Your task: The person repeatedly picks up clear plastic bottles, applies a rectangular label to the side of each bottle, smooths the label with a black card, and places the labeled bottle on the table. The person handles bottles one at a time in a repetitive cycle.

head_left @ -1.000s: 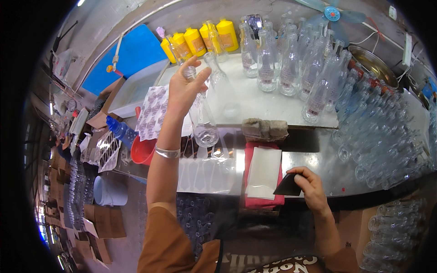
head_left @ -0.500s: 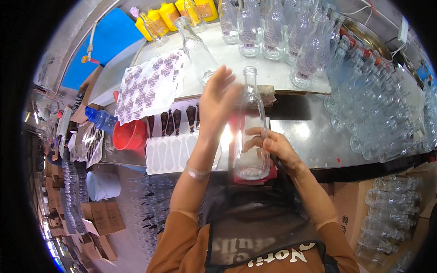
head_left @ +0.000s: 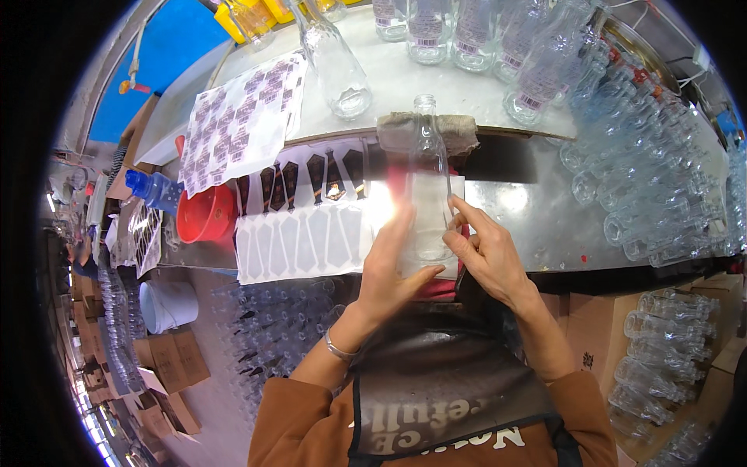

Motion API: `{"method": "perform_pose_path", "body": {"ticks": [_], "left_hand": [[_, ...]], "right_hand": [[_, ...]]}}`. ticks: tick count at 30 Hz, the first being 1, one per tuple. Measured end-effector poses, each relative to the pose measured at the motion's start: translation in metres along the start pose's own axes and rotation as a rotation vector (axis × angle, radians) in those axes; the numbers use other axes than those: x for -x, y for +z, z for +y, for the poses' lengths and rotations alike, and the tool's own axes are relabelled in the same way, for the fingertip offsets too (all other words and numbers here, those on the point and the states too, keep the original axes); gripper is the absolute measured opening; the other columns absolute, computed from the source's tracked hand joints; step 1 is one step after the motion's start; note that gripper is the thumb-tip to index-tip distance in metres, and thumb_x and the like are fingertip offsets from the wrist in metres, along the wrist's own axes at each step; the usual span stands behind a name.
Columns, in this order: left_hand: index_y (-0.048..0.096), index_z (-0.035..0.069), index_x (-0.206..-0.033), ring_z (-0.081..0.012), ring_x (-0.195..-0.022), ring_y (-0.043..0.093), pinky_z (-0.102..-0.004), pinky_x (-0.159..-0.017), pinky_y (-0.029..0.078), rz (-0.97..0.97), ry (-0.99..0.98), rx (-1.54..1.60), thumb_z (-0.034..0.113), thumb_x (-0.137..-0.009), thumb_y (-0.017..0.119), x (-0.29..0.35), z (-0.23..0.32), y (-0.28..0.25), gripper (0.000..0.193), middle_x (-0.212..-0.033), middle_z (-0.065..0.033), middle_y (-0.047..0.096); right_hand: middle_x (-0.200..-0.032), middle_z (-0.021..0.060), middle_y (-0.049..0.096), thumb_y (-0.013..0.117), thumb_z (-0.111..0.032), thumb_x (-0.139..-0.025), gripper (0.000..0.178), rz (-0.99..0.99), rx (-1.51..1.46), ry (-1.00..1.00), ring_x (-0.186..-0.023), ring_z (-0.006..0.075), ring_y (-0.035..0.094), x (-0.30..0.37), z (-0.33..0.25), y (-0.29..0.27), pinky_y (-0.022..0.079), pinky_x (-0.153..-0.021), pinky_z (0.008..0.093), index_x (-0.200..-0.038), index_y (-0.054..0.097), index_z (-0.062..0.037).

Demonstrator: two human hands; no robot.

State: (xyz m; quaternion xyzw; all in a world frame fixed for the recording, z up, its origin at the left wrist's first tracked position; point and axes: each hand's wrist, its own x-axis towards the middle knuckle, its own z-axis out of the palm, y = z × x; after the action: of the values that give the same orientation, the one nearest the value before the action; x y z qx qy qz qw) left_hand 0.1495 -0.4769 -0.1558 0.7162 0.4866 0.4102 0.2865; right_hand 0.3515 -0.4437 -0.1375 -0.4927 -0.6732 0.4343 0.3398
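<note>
A clear glass bottle [head_left: 429,210] lies with its neck away from me on a red pad [head_left: 437,291], its neck by a rolled beige cloth [head_left: 393,132]. My left hand [head_left: 391,261] is at the bottle's left side near the base, fingers stretched and slightly blurred, thumb apart. With curled fingers and thumb, my right hand [head_left: 492,253] grips the lower right side of the bottle. Left of it lie a sheet of black, tie-shaped labels [head_left: 317,177] and a white backing sheet with empty label outlines [head_left: 299,245].
Beyond the sheets stands another bottle [head_left: 336,74], near a printed label sheet [head_left: 245,117]. Several labelled bottles [head_left: 473,35] stand at the back; many more [head_left: 630,163] crowd the right. A red bucket [head_left: 206,216] and blue bottle [head_left: 154,191] sit at left.
My left hand has come down from above the bottle's upper left to its lower left side. The right hand has shifted slightly along the bottle, and the view has tilted lower.
</note>
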Motion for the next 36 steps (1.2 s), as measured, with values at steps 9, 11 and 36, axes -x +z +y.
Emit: {"method": "perform_pose_path", "body": {"ticks": [9, 11, 36], "left_hand": [[0.036, -0.002, -0.153, -0.0408, -0.147, 0.037, -0.0417, -0.116, 0.036, 0.054, 0.030, 0.037, 0.011, -0.074, 0.088, 0.003, 0.002, 0.013, 0.095, -0.158, -0.0279, 0.034], [0.035, -0.002, -0.153, -0.0410, -0.146, 0.037, -0.0417, -0.116, 0.036, 0.040, 0.033, 0.041, 0.015, -0.076, 0.087, 0.002, 0.005, 0.010, 0.094, -0.159, -0.0280, 0.033], [0.055, 0.002, -0.137, -0.0350, -0.136, 0.049, -0.0467, -0.110, 0.040, -0.151, 0.023, -0.680, 0.004, -0.070, 0.081, 0.068, -0.055, -0.073, 0.072, -0.149, -0.0141, 0.051]], "right_hand": [[-0.110, 0.0062, 0.061, 0.065, -0.012, -0.099, 0.051, -0.047, -0.127, 0.085, -0.073, 0.0045, 0.058, 0.002, 0.009, -0.006, 0.047, -0.067, 0.0198, -0.145, 0.050, 0.0025], [-0.109, 0.0111, 0.065, 0.068, -0.011, -0.093, 0.053, 0.013, -0.213, 0.078, -0.061, 0.0070, 0.056, 0.003, 0.014, 0.000, 0.048, -0.060, 0.0257, -0.143, 0.054, -0.0003], [-0.112, 0.0167, 0.063, 0.081, -0.012, -0.077, 0.075, 0.008, 0.261, -0.141, -0.064, 0.0235, 0.058, 0.025, 0.004, -0.005, 0.051, -0.062, 0.0354, -0.144, 0.048, 0.0021]]}}
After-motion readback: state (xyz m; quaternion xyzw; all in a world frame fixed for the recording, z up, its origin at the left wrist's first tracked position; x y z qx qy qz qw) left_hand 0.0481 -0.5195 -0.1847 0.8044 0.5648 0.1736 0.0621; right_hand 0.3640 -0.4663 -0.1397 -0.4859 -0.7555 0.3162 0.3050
